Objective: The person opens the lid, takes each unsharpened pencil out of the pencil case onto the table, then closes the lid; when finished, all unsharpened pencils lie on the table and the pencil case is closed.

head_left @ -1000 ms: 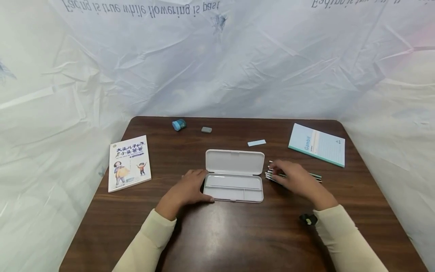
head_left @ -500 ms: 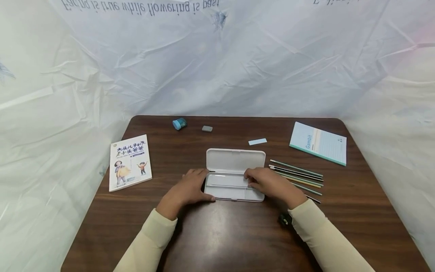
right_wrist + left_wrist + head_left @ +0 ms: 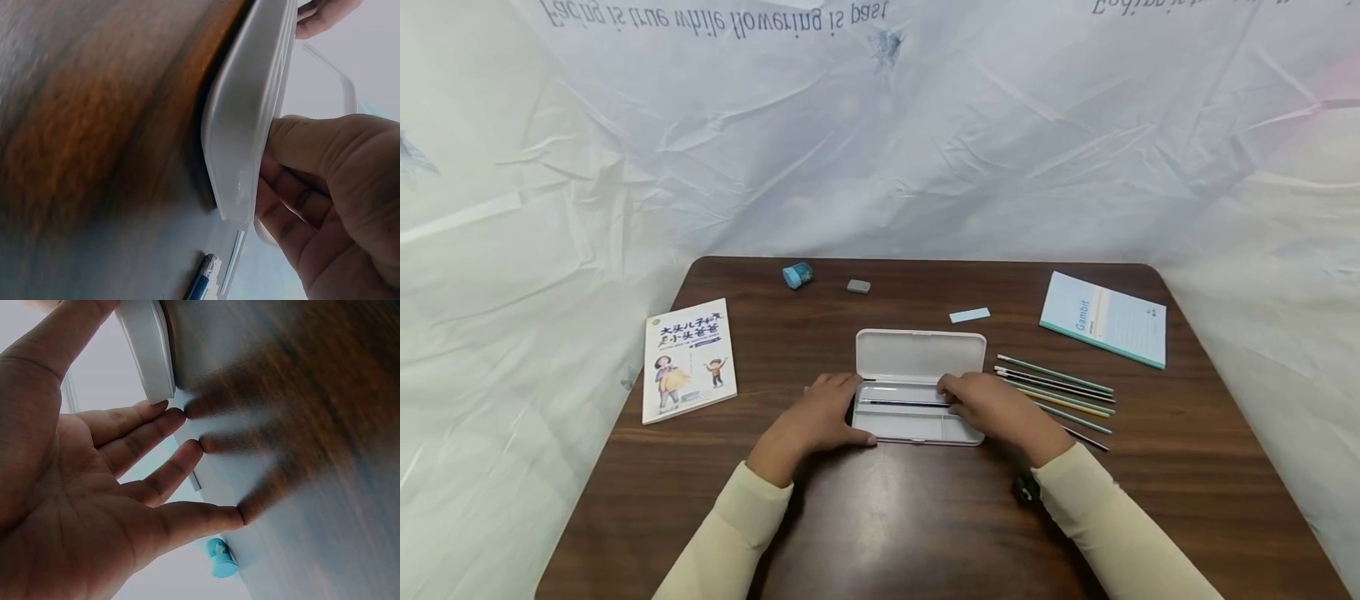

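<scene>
A white pencil case [image 3: 898, 429] lies on the table with its lid [image 3: 919, 355] raised at the back. My left hand [image 3: 816, 418] rests at the case's left end, thumb by the front corner. In the left wrist view its fingers [image 3: 134, 440] are extended, tips against the tabletop and the case. A dark pencil [image 3: 898, 403] lies lengthwise in the case's long back compartment. My right hand [image 3: 1000, 408] reaches over the right end and pinches the pencil there, its far end hidden. The right wrist view shows the thumb [image 3: 303, 140] and curled fingers inside the case wall.
Several pencils [image 3: 1060, 392] lie right of the case. Behind it are a light blue strip [image 3: 970, 315], a grey eraser [image 3: 858, 286] and a blue sharpener [image 3: 797, 275]. A picture book [image 3: 690, 361] sits at left, a notebook [image 3: 1103, 319] at back right.
My right hand has moved left from the loose pencils to the case, where a dark pencil now shows in the back compartment. The left hand keeps its place.
</scene>
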Demonstrator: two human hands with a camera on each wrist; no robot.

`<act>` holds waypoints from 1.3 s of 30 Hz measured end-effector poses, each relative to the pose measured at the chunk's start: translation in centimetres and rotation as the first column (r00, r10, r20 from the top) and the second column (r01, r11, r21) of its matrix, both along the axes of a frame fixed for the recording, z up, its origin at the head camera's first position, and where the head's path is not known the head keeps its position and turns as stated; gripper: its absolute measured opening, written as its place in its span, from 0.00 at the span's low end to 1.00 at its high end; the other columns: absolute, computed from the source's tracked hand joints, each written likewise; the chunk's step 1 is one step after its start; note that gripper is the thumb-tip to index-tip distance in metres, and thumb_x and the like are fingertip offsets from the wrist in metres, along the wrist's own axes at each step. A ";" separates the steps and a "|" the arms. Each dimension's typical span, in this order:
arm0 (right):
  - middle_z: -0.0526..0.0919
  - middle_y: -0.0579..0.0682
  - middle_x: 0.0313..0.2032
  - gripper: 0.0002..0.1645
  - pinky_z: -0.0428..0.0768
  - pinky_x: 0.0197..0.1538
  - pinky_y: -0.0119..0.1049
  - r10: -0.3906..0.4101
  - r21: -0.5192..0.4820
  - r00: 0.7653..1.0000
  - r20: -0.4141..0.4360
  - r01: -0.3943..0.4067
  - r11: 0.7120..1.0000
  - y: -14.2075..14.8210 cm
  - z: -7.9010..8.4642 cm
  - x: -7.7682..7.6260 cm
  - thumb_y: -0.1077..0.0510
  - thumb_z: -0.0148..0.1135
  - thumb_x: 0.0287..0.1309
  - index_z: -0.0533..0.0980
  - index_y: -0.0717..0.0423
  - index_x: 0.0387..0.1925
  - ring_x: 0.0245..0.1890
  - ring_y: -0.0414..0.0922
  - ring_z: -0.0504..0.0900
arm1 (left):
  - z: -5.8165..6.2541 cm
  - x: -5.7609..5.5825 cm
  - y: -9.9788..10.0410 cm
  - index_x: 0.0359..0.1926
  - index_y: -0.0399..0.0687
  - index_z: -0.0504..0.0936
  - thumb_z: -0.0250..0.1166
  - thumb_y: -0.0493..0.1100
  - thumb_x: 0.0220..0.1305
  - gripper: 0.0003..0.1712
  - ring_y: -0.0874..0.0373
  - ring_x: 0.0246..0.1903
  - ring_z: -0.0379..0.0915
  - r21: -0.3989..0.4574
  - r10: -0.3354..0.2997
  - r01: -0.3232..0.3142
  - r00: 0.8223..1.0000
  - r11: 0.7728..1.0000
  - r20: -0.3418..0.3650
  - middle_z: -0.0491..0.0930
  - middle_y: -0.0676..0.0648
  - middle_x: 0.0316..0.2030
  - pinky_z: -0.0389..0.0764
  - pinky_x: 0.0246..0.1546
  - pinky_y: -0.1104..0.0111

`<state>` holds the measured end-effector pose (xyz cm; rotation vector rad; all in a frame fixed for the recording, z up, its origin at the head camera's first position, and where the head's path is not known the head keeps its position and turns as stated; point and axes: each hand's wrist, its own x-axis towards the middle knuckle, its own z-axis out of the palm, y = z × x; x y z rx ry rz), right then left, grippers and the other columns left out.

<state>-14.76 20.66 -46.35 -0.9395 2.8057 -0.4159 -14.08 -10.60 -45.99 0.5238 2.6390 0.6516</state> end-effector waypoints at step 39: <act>0.89 0.57 0.42 0.18 0.89 0.46 0.59 -0.412 -0.030 0.910 0.045 0.413 0.910 18.2 1.6 3.0 0.71 0.70 0.70 0.78 0.65 0.58 0.45 0.58 0.91 | -0.4 -0.1 0.0 0.83 0.44 0.69 0.86 0.61 0.61 0.59 0.32 0.81 0.63 -0.007 -0.005 0.005 1.000 1.000 0.000 0.72 0.37 0.81 0.62 0.76 0.22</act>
